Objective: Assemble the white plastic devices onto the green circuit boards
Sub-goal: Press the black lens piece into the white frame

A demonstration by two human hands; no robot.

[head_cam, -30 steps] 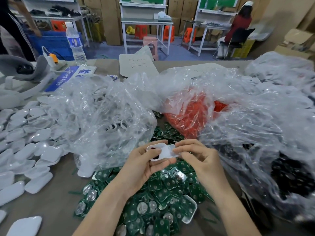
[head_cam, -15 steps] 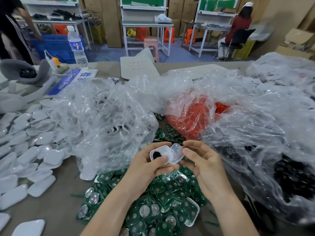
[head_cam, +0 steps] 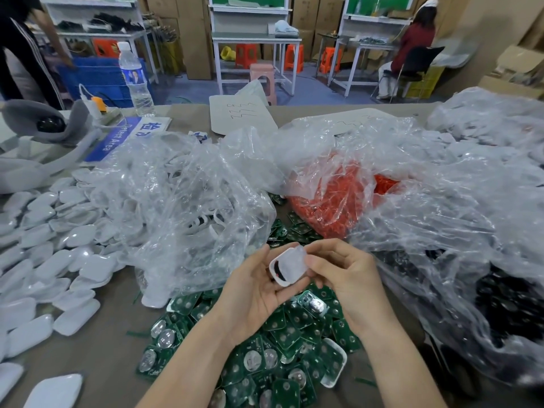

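Head view. The left hand [head_cam: 250,293] holds a white rounded-rectangular plastic shell [head_cam: 284,270] just above the far edge of the heap of green circuit boards with round silver cells [head_cam: 265,357], which spreads over the grey bench [head_cam: 103,348]. Its grip is curled round the shell. The right hand [head_cam: 344,275] meets the shell from the right, its grip pinching a translucent plastic cover [head_cam: 298,254] laid against the shell's open face, where a dark part shows. Left of the heap lie a crumpled clear bag of white plastic parts [head_cam: 182,207] and loose white oval casings [head_cam: 44,245]. Behind the heap lies a clear bag of orange parts [head_cam: 329,198]; to its right, a clear bag of black parts [head_cam: 515,304]. A white open tray-like shell [head_cam: 334,365] rests on the heap's near right side.
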